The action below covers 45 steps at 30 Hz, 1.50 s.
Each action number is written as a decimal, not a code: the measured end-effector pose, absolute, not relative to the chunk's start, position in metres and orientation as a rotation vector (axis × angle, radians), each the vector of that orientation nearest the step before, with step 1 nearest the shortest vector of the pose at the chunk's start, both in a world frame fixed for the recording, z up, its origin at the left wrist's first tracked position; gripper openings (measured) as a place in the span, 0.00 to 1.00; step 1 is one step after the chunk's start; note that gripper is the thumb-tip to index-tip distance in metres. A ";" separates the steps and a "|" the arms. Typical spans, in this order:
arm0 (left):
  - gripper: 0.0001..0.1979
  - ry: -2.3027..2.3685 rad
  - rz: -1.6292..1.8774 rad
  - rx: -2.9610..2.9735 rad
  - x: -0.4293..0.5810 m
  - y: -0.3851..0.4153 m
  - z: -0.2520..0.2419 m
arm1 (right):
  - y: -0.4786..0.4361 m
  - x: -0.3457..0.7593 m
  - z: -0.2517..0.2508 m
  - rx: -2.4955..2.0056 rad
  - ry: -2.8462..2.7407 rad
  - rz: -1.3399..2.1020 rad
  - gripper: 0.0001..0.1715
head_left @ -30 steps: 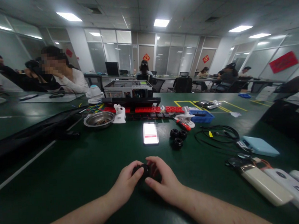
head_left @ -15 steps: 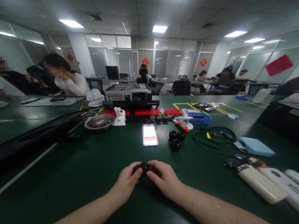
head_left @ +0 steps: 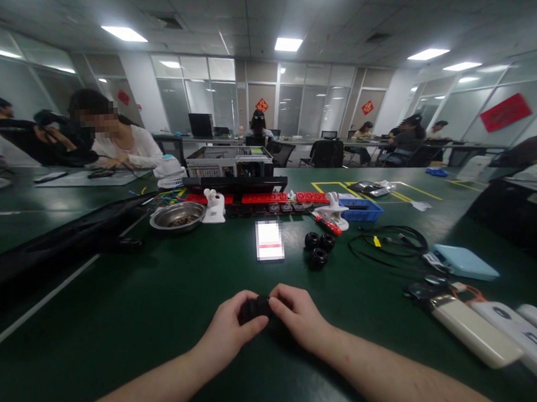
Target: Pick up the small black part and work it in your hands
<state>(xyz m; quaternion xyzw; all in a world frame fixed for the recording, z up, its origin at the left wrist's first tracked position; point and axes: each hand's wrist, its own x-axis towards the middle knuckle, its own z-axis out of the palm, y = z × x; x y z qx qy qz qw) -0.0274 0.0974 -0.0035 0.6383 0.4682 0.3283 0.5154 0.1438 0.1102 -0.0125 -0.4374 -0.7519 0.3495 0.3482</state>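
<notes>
Both of my hands meet over the green table, close in front of me. A small black part (head_left: 257,308) sits between them; its exact kind is hard to make out in the dark. My left hand (head_left: 232,324) wraps it from the left, thumb along its near side. At its right end, my right hand (head_left: 298,314) pinches it between thumb and fingers. Beyond my right hand stand three small black wheel-like pieces (head_left: 319,257) in a cluster. A bright phone-like screen (head_left: 269,242), blurred out, lies straight ahead.
A metal bowl (head_left: 178,218) of small parts stands ahead left, near a long black panel (head_left: 63,239). Farther back are an open computer case (head_left: 228,162), a red-handled screwdriver (head_left: 328,224) and a blue bin (head_left: 363,210). Cables (head_left: 388,243) and a cream power bank (head_left: 475,329) lie right.
The black part has turned between my hands. My left thumb has stretched along its near side, and my right fingers have shifted to its right end. A person at the left has lowered a hand.
</notes>
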 end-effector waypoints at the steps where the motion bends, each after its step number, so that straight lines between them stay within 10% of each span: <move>1: 0.14 1.124 0.787 1.529 -0.027 0.097 -0.004 | 0.111 0.144 -0.013 -1.145 -1.977 0.905 0.15; 45: 0.15 1.214 0.848 1.558 -0.026 0.097 0.003 | 0.106 0.143 -0.012 -1.161 -1.974 0.810 0.16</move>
